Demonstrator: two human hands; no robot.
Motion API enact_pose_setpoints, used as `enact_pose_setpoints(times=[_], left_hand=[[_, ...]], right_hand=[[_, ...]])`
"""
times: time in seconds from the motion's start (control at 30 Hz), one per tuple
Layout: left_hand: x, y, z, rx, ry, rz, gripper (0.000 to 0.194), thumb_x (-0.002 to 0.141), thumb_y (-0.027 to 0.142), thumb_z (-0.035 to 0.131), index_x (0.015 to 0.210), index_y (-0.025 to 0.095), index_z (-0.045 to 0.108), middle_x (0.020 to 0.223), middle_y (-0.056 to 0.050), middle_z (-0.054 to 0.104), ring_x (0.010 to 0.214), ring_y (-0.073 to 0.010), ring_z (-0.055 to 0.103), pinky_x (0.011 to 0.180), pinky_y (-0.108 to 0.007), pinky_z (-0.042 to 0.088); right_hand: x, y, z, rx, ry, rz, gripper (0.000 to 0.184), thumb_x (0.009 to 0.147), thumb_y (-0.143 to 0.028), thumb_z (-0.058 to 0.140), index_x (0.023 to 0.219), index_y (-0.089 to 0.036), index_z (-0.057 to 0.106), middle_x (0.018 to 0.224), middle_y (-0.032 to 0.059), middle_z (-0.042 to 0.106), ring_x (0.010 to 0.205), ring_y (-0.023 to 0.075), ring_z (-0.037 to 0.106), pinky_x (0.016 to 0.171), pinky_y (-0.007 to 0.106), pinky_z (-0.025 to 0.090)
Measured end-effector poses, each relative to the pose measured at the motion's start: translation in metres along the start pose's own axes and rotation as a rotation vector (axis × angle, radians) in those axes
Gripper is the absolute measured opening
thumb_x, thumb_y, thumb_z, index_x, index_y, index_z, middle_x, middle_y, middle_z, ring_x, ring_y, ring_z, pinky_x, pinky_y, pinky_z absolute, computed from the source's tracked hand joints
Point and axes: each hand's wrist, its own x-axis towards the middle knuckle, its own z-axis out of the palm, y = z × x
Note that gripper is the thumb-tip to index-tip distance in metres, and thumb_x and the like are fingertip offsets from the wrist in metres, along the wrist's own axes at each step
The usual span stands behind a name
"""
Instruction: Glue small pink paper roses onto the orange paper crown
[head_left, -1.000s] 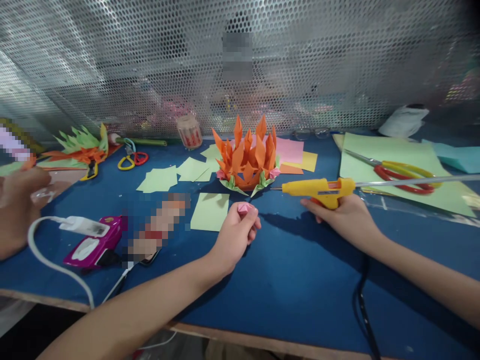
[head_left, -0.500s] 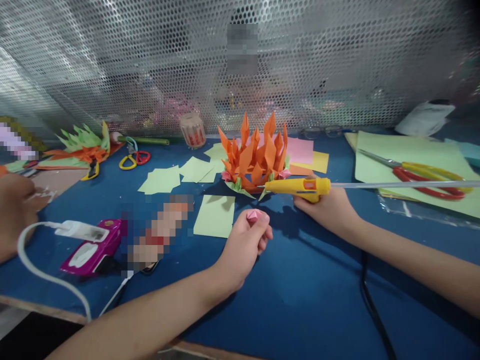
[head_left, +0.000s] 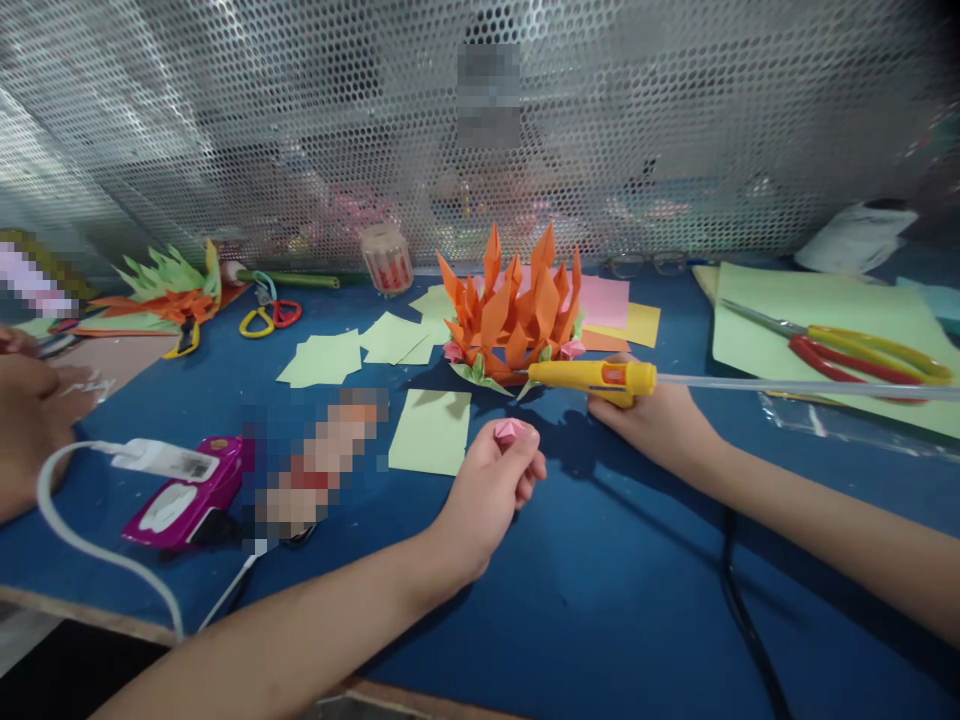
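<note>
My left hand (head_left: 491, 485) is closed on a small pink folded paper piece (head_left: 508, 431), held above the blue table (head_left: 600, 580). My right hand (head_left: 660, 420) grips a yellow glue gun (head_left: 596, 377) with a clear glue stick (head_left: 802, 386) out its back. The gun's nozzle points left, at the base of an orange paper flower (head_left: 514, 310) with green leaves and small pink buds. A black cord (head_left: 739, 600) runs from the gun toward me.
Light green paper squares (head_left: 429, 430) lie left of the flower, pink and yellow sheets (head_left: 611, 305) behind it. Red-yellow scissors (head_left: 862, 355) rest on green paper at right. A magenta device (head_left: 184, 490) with a white cable, small scissors (head_left: 262, 318) and another person's hand (head_left: 30, 420) are at left. A perforated metal screen stands behind.
My right hand has carried the glue gun leftward until its nozzle reaches the flower's base. My left hand with the pink piece shifted slightly right and stays closed.
</note>
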Motion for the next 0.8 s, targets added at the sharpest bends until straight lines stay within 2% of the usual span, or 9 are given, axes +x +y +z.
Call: enact_pose_setpoints(times=[0.4, 0.8], left_hand=[[0.0020, 0.0000, -0.0003, -0.015, 0.002, -0.012, 0.020, 0.085, 0.037, 0.045, 0.082, 0.018, 0.043, 0.063, 0.005, 0.046, 0.046, -0.0030, 0.033, 0.044, -0.017, 0.025], [0.0012, 0.0026, -0.0012, -0.040, 0.005, -0.035, 0.019, 0.084, 0.036, 0.045, 0.080, 0.018, 0.043, 0.064, 0.005, 0.046, 0.047, -0.0034, 0.033, 0.044, -0.018, 0.025]], right_hand=[[-0.0008, 0.0020, 0.0002, -0.006, -0.033, -0.005, 0.024, 0.070, -0.033, 0.051, 0.092, -0.023, 0.051, 0.069, -0.0004, 0.061, 0.063, 0.0195, 0.059, 0.053, 0.027, 0.040], [-0.0036, -0.0006, -0.0030, -0.039, 0.022, 0.005, 0.020, 0.070, -0.034, 0.053, 0.086, -0.024, 0.048, 0.060, -0.0023, 0.057, 0.051, 0.0159, 0.053, 0.048, 0.025, 0.037]])
